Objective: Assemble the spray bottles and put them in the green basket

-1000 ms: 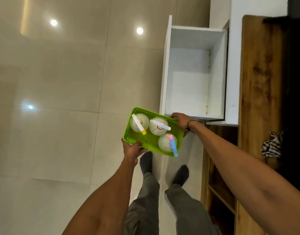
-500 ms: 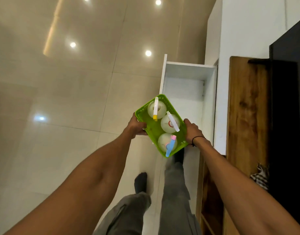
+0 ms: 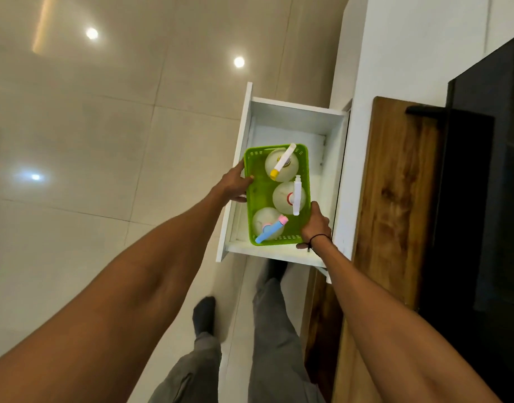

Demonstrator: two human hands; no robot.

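Head view, both hands grip green basket (image 3: 257, 199), bottle labels unreadable

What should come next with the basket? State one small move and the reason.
Probably lower the green basket onto the floor of the white drawer: both hands, left hand and right hand, hold its rims inside the open drawer, with three assembled bottles upright in it.

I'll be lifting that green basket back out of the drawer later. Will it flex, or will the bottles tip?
The green basket looks like thin perforated plastic, so it may flex a little; the left hand and right hand grip opposite sides. The three spray bottles stand upright in one row with bare floor beside them, so a tilt could probably slide or topple them.
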